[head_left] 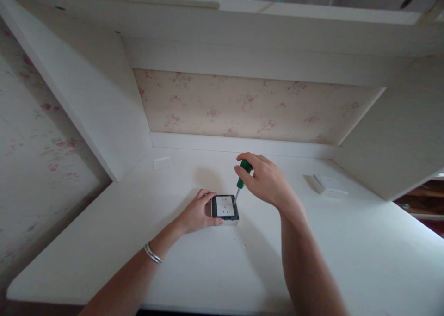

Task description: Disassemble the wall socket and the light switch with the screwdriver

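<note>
A wall socket (225, 206) with a white face and dark frame sits on a white box base on the desk. My left hand (200, 210) grips its left side, thumb along the front edge and fingers at the back corner. In my right hand (261, 175) is a screwdriver (240, 182) with a green handle, held tilted. Its metal shaft reaches down to the right edge of the socket's dark frame. The tip is too small to see clearly, and any screw under it cannot be made out.
On the white desk (194, 279), a flat white plate (162, 163) lies at the back left. A white box-like piece (329, 185) lies at the right. Tiny bits (244, 246) are in front of the socket. A shelf (243, 24) overhangs the back, with side panels left and right.
</note>
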{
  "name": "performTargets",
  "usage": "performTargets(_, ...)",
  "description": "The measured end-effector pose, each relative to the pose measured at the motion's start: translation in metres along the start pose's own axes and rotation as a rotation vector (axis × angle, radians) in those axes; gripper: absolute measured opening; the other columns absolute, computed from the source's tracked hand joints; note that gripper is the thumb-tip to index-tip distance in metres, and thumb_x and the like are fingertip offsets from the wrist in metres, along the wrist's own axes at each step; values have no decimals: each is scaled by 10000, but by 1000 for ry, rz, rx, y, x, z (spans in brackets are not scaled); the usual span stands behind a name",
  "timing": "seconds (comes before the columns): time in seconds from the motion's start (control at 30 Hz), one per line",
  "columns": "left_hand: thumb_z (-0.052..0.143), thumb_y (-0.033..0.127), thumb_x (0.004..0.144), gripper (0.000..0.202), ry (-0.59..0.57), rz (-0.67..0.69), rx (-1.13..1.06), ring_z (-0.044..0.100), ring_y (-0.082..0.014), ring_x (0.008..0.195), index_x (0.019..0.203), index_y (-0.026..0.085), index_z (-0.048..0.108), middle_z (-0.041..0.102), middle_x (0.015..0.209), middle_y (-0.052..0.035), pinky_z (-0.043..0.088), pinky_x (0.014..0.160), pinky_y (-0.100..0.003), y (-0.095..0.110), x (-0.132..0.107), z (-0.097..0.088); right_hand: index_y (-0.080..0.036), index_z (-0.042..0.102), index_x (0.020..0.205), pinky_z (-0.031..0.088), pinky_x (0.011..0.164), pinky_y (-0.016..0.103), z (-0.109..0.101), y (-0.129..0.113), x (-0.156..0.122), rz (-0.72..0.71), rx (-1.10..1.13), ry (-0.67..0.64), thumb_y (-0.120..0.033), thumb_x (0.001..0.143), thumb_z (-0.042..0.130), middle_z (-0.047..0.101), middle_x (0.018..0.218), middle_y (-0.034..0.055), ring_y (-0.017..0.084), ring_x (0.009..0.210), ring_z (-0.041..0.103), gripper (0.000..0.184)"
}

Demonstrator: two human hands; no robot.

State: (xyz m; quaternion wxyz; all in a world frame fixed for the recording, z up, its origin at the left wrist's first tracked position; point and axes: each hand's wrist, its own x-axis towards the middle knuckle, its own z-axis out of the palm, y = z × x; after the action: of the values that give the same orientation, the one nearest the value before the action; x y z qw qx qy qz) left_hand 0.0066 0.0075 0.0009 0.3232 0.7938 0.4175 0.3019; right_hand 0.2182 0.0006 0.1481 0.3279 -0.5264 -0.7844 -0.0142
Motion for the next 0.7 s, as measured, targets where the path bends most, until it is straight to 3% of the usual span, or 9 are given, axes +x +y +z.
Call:
performTargets(0.1, 783, 442, 600, 740, 2, -3, 12, 503, -222, 1038, 1241, 214, 492, 452, 1159, -66, 451, 939, -371, 0, 0, 0, -227, 599, 1024, 413, 698, 312, 7, 1, 3, 40, -62, 38, -352, 883, 450, 663, 903, 55, 192, 785, 600, 241)
performTargets(0.3, 781, 432, 601, 743, -5, 5, 13, 509, -221, 1019, 1249, 214, 489, 457, 1147, -68, 460, 918, -371, 1, 0, -2, -212, 527, 1096, 400, 699, 292, 9, 2, 3, 19, -18, 0, -177, 817, 433, 618, 1063, 66, 182, 832, 587, 296)
performTargets(0.4, 780, 431, 598, 746, -5, 6, 3, 511, -225, 1017, 1249, 216, 488, 460, 1144, -69, 463, 912, -376, 2, 0, -2, -216, 554, 969, 392, 668, 297, 8, -1, 2, 67, -51, 9, -305, 853, 454, 637, 928, 49, 178, 747, 583, 177)
performTargets(0.5, 782, 429, 595, 753, -1, 14, 7, 494, -236, 1060, 1255, 224, 484, 459, 1157, -67, 442, 945, -388, 1, 0, -2, -222, 563, 923, 390, 664, 297, 9, -1, 4, 71, -64, 26, -442, 870, 458, 644, 862, 40, 186, 744, 592, 250)
performTargets(0.7, 776, 455, 597, 764, 6, 14, 26, 493, -234, 1070, 1261, 218, 483, 458, 1167, -68, 442, 951, -376, -2, 0, -1, -226, 535, 1053, 400, 679, 291, 11, 0, 4, 55, -55, 45, -224, 845, 443, 621, 1065, 51, 166, 762, 604, 227)
